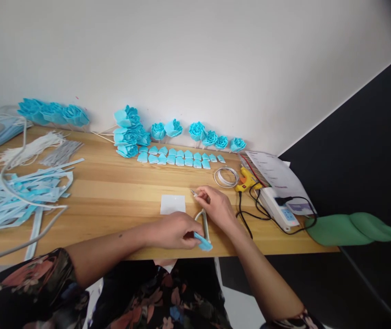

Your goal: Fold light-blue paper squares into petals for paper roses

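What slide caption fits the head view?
Left hand pinches a blue piece, right hand a metal-tipped tool, before blue petals and blue roses.

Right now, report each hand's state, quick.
Left hand: closed, holding a blue piece.
Right hand: closed, pinching a small pointed thing; exactly what cannot be told.

A wooden table (pixel 126 189) carries blue strips (pixel 20 194) and white cords (pixel 32 148) at left, 2 rows of blue pieces (pixel 179 161) far centre, a white square (pixel 173 204) nearer, a wire coil (pixel 225 185), yellow glue gun (pixel 248 177) and power strip (pixel 273 204) at right.
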A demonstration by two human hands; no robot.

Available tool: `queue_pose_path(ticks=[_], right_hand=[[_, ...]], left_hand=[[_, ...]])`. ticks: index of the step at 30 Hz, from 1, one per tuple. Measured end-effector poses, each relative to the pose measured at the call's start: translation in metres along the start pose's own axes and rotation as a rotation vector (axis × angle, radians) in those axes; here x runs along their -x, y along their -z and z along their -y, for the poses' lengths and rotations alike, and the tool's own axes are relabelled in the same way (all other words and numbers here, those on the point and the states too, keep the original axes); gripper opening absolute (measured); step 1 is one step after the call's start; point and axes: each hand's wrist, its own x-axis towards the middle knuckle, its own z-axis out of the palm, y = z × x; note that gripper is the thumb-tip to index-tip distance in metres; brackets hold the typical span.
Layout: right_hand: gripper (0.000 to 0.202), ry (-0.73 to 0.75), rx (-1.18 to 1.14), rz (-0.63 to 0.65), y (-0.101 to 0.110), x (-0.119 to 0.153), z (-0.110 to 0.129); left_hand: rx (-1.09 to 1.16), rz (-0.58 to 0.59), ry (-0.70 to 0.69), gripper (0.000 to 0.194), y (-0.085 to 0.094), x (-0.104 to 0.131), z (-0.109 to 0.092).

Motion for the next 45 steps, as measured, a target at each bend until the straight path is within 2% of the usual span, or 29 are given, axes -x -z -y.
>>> queue_pose_path(ticks=[6,12,15,18,23,26,31,37,41,45], right_hand=[[0.002,-0.002,0.154,-0.019,-0.002,0.002,0.011],[0.008,0.008,0.254,-0.048,-0.005,0.002,0.015],[0.01,-0.013,0.194,-0.046,-0.002,0.0,0.014],[0.012,-0.095,0.05,0.003,0.003,-0.002,0.009],[0.016,-0.188,-0.16,0.046,0.004,-0.005,-0.002],[0.017,-0.187,-0.193,0.009,0.001,-0.006,-0.006],[0.016,-0.212,-0.213,-0.043,-0.005,-0.006,-0.01],[0.017,-0.241,-0.425,-0.096,-0.006,-0.005,-0.015],[0.022,-0.19,-0.421,-0.276,0.001,0.0,-0.006],[0.019,-0.027,-0.266,-0.398,0.009,0.009,0.009]], left_hand=[[-0.001,0.013,0.018,0.02,0.001,0.0,-0.001],[-0.003,0.025,0.031,0.02,0.002,0.0,-0.002],[0.003,0.013,0.023,0.02,0.001,0.0,-0.001],[0.041,0.012,0.042,0.019,0.001,0.0,-0.001],[0.182,-0.013,0.108,0.016,0.007,0.0,-0.002],[0.32,-0.044,0.165,0.012,0.012,-0.001,-0.002],[0.466,-0.133,0.292,0.016,0.021,-0.003,-0.002],[0.584,-0.169,0.337,0.018,0.024,-0.007,0.0],[0.683,-0.247,0.396,0.022,0.029,-0.008,0.006],[0.712,-0.325,0.446,0.029,0.035,-0.008,0.011]])
